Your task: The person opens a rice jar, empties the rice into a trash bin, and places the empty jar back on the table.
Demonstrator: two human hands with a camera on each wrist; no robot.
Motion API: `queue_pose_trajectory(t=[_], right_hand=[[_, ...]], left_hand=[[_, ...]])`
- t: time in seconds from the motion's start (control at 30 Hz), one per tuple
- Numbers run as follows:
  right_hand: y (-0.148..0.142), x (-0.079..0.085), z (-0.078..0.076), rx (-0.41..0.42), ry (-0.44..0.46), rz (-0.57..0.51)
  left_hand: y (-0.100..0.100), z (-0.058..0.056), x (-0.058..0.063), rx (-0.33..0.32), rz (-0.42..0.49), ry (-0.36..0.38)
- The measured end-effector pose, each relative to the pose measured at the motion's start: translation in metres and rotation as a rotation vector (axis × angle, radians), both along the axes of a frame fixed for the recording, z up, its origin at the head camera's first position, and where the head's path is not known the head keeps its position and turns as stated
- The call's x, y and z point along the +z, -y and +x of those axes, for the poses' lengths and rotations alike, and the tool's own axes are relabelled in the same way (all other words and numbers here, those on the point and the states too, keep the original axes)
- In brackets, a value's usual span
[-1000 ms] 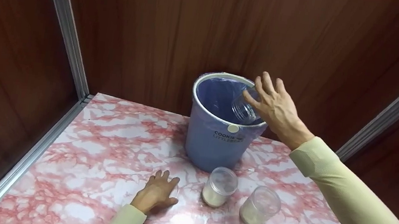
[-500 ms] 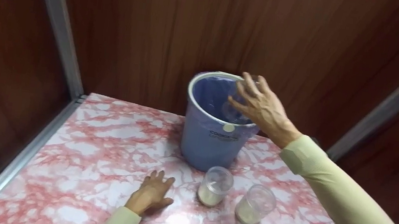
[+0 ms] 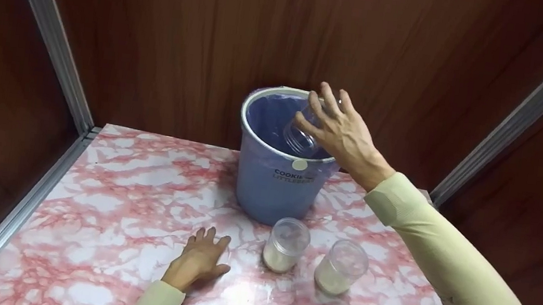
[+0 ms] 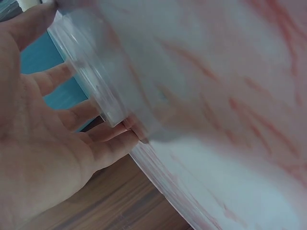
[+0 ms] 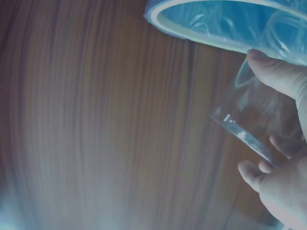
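My right hand (image 3: 347,136) grips a clear plastic jar (image 3: 299,140) tilted with its ridged mouth down inside the rim of a blue bin (image 3: 271,197). Seen from the right wrist, the jar (image 5: 252,117) looks transparent and its base points up and away from the bin. Thumb and fingers lie on opposite sides of it. My left hand (image 3: 196,263) rests low at the table with fingers spread. In the left wrist view, its fingertips touch or lie beside a clear ridged plastic piece (image 4: 91,72); its full shape cannot be made out.
Two clear jars with pale contents, a nearer-left one (image 3: 283,254) and a right one (image 3: 338,271), stand in front of the bin. A red-and-white marbled tabletop (image 3: 128,207) lies beneath. Brown wood-grain panels (image 3: 180,46) and metal posts (image 3: 55,40) enclose it.
The right hand has shifted slightly left over the bin with the tilted jar. The head view has turned a little to the right. The left hand and the standing jars stay put.
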State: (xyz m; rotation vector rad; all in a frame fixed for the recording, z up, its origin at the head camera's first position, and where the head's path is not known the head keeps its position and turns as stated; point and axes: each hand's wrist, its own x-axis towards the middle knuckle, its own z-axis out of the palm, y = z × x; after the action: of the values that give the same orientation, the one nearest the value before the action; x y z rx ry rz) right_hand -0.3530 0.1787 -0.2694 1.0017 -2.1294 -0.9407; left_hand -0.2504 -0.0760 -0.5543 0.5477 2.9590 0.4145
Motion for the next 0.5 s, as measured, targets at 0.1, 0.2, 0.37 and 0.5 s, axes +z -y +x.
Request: queue_pose_trajectory(t=[0.1,0.2,0.37,0.5], right_hand=[[-0.002,-0.003,-0.003,0.029,0.004,-0.060],[-0.013,0.000,0.000,0.051,0.007,-0.155],[-0.030,0.005,0.002,0.093,-0.004,-0.333],[-0.039,0.002,0.004,0.087,0.049,-0.474]], left_hand=[[0.003,0.000,-0.001,-0.001,-0.006,-0.002],[0.001,-0.001,-0.002,-0.019,-0.002,-0.017],[0.002,0.000,-0.004,-0.035,0.017,-0.043],[0.006,0.000,-0.004,-0.031,0.029,-0.065]])
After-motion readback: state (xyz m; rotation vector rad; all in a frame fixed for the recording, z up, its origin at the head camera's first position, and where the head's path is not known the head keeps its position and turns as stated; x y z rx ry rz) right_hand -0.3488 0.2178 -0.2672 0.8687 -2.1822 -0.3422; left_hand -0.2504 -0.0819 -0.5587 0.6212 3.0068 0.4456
